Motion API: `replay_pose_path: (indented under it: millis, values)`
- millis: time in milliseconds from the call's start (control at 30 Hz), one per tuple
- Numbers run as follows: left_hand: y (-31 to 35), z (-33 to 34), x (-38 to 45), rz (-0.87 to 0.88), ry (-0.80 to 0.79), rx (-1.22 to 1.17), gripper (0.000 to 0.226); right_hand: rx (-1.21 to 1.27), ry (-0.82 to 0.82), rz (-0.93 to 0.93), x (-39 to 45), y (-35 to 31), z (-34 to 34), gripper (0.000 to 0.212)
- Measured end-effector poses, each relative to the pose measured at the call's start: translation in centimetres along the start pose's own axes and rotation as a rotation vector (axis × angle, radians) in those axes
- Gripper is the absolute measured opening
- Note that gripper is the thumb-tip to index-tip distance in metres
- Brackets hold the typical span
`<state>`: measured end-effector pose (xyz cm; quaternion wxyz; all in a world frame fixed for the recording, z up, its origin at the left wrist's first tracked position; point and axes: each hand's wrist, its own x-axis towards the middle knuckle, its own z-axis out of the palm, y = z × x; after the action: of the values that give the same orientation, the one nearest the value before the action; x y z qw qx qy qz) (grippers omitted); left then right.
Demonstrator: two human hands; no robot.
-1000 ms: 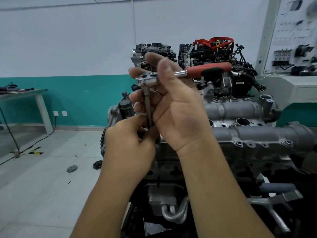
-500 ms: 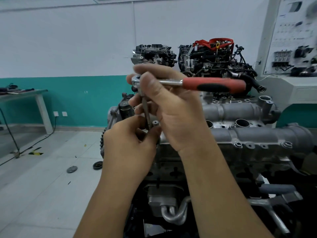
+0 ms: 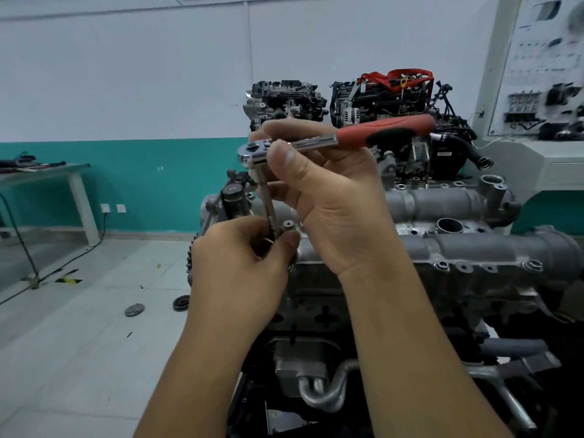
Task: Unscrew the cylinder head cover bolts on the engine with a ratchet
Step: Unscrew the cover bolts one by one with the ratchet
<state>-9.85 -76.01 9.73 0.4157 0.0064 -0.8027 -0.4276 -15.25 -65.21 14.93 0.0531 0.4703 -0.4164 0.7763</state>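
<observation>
Ratchet (image 3: 331,142), one, two hands gripping

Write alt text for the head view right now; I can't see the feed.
The right hand holds a red-handled ratchet by its head, handle pointing right, while the left hand pinches the lower end of the extension bar hanging from it, just above the grey engine. Two more engines stand behind, against a white and teal wall.

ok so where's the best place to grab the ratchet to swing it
Take the ratchet by its red and black handle, coming from the right: it juts out free to the right, far from the head, so it likely gives most leverage. The right hand holds the head end, the left hand the extension bar.
</observation>
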Motion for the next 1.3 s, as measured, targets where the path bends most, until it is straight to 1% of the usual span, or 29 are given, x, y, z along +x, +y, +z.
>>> replay_pose_path:
  millis: [100, 200, 267, 333, 400, 533, 600, 633, 733, 833, 933, 1000, 1033, 1100, 1167, 1200, 1267, 1300]
  values:
    - [0.2, 0.5, -0.3, 0.006, 0.068, 0.016, 0.026, -0.039, 0.033, -0.041, -0.1, -0.3, 0.0, 0.016]
    - [0.4, 0.8, -0.4, 0.037, 0.115, 0.033, 0.033, -0.130, 0.136, -0.144, -0.1, 0.1, 1.0, 0.019]
    - [0.2, 0.8, -0.2, 0.040, 0.133, 0.052, 0.031, -0.168, 0.213, -0.212, -0.3, 0.8, 2.1, 0.020]
    - [0.1, 0.8, 0.0, 0.022, 0.129, 0.081, 0.027, -0.169, 0.257, -0.232, -0.4, 1.4, 2.9, 0.015]
    - [0.1, 0.7, 0.1, 0.016, 0.114, 0.085, 0.024, -0.136, 0.247, -0.153, -0.3, 1.2, 3.2, 0.014]
    - [0.4, 0.3, 0.2, 0.054, 0.060, 0.082, 0.030, 0.143, 0.162, 0.211, 0.2, -0.2, 2.2, 0.032]
    - [0.5, 0.2, 0.3, 0.068, 0.039, 0.087, 0.032, 0.197, 0.100, 0.308, 0.3, -0.8, 1.4, 0.036]
    - [0.5, 0.1, 0.3, 0.070, 0.035, 0.101, 0.032, 0.200, 0.067, 0.324, 0.2, -0.9, 1.2, 0.035]
    - [0.5, -0.2, 0.5, 0.028, 0.008, 0.116, 0.023, 0.165, 0.020, 0.256, 0.0, -0.7, 1.4, 0.025]
    - [0.6, -0.4, 0.5, -0.005, -0.017, 0.123, 0.016, 0.086, 0.056, 0.095, -0.2, 0.1, 2.3, 0.008]
    - [0.9, -0.3, 0.3, 0.005, 0.002, 0.146, 0.017, -0.068, 0.118, -0.103, -0.3, 0.8, 2.8, 0.012]
    - [0.8, -0.2, 0.3, 0.025, 0.023, 0.187, 0.026, -0.103, 0.141, -0.169, -0.4, 1.1, 3.2, 0.015]
    - [0.8, -0.1, 0.3, 0.030, 0.027, 0.214, 0.029, -0.079, 0.158, -0.154, -0.4, 1.2, 3.4, 0.014]
    - [0.7, -0.1, 0.4, 0.042, 0.018, 0.270, 0.024, 0.025, 0.189, -0.036, -0.4, 1.0, 3.8, 0.012]
    - [0.7, 0.0, 0.5, 0.058, 0.007, 0.333, 0.013, 0.116, 0.183, 0.132, -0.1, 0.7, 3.7, 0.022]
    - [0.6, 0.0, 0.5, 0.068, 0.011, 0.347, 0.012, 0.144, 0.171, 0.204, 0.1, 0.6, 3.4, 0.030]
    - [0.7, 0.0, 0.5, 0.085, 0.026, 0.329, 0.019, 0.178, 0.145, 0.287, 0.4, 0.2, 2.8, 0.039]
    - [0.7, 0.0, 0.4, 0.092, 0.030, 0.312, 0.020, 0.189, 0.121, 0.296, 0.4, 0.0, 2.5, 0.040]
